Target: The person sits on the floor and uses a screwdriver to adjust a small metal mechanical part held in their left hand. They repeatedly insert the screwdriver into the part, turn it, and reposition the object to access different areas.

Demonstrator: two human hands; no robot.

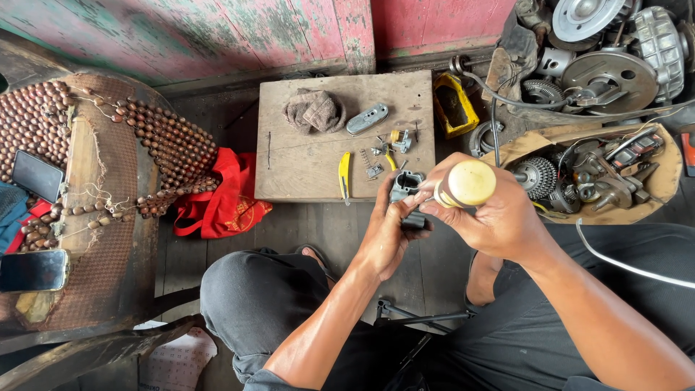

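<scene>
My left hand (385, 233) grips a small grey metal part (405, 190), a hollow housing, just in front of a low wooden board (304, 163). My right hand (486, 216) is closed round a screwdriver with a pale yellow handle (470, 182); its tip points into the grey part and is hidden there. Both hands meet above my knees. On the board lie a brown rag (314, 110), a silver metal cover (367, 119), a yellow-handled tool (344, 175), a spring and several small loose parts (382, 153).
A yellow box (455, 107) stands right of the board. Boxes of gears and engine parts (594, 172) fill the right and back right. A red bag (224, 194) lies to the left, beside a beaded seat cover (156, 156) with two phones (36, 175). A painted wall runs behind.
</scene>
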